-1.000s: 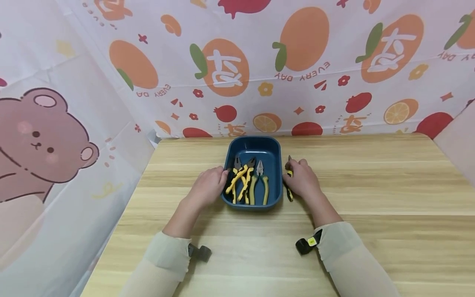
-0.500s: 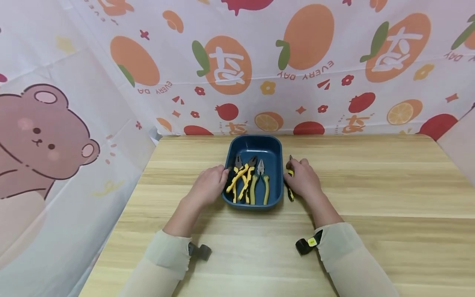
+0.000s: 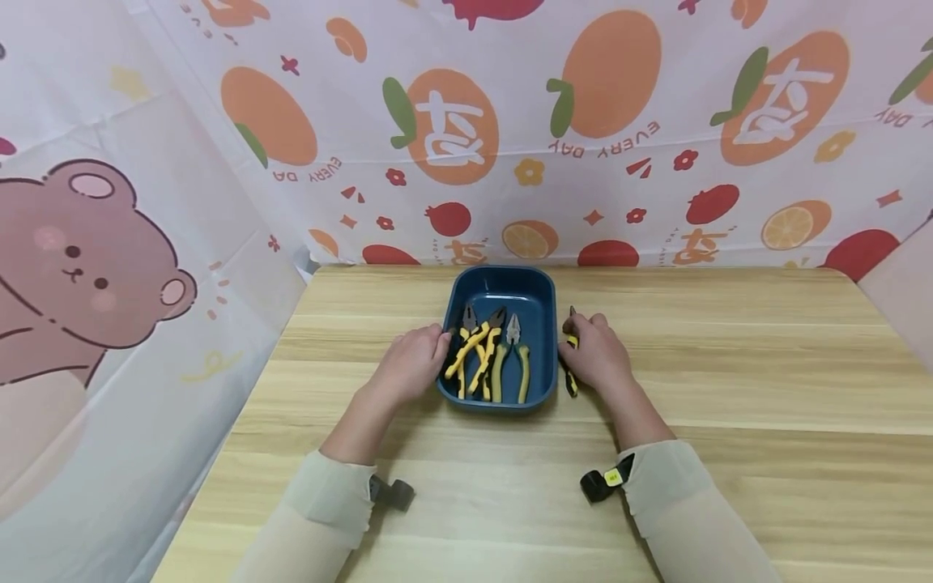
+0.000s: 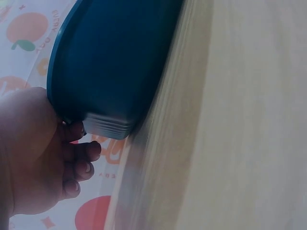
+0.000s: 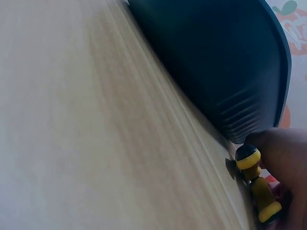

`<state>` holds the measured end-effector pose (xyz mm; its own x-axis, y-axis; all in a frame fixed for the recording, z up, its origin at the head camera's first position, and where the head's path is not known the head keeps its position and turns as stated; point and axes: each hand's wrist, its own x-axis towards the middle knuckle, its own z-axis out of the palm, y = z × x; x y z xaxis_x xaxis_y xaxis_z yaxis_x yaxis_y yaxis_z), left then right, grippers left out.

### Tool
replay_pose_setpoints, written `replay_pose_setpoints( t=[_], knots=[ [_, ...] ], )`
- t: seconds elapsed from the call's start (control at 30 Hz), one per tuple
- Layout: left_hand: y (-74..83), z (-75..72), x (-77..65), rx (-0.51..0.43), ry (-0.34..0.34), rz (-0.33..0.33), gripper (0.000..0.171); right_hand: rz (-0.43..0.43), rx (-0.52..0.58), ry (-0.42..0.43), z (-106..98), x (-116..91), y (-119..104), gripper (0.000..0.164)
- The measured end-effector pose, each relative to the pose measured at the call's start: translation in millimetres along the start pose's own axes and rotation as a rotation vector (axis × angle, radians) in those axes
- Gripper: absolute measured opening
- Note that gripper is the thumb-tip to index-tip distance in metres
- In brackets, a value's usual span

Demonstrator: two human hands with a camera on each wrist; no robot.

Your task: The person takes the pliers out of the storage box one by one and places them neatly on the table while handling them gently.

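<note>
Plainly, tray [image 3: 541,348] sits between hands [image 3: 410,364] [image 3: 596,355].

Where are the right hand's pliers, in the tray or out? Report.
Out: the head view shows the right hand holding the pliers beside the tray.

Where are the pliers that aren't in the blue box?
In the head view, those pliers are in the right hand, just right of the blue box. The right wrist view shows their handles at the lower right.
</note>
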<state>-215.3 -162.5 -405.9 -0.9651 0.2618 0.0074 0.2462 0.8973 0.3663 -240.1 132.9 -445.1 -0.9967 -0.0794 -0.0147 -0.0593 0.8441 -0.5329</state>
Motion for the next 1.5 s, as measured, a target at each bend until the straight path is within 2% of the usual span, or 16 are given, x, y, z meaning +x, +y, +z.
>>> replay_pose_setpoints(
  t=[1.2, 1.5],
  knots=[
    [2.5, -4.4, 1.0, -0.007, -0.007, -0.006, 0.038, -0.014, 0.0, 0.01, -3.5, -0.1, -0.7, 0.036],
    [2.7, -5.1, -0.3, -0.023, -0.021, -0.016, 0.037, 0.002, 0.032, 0.0, -5.3, -2.9, -3.1, 0.037]
  ],
)
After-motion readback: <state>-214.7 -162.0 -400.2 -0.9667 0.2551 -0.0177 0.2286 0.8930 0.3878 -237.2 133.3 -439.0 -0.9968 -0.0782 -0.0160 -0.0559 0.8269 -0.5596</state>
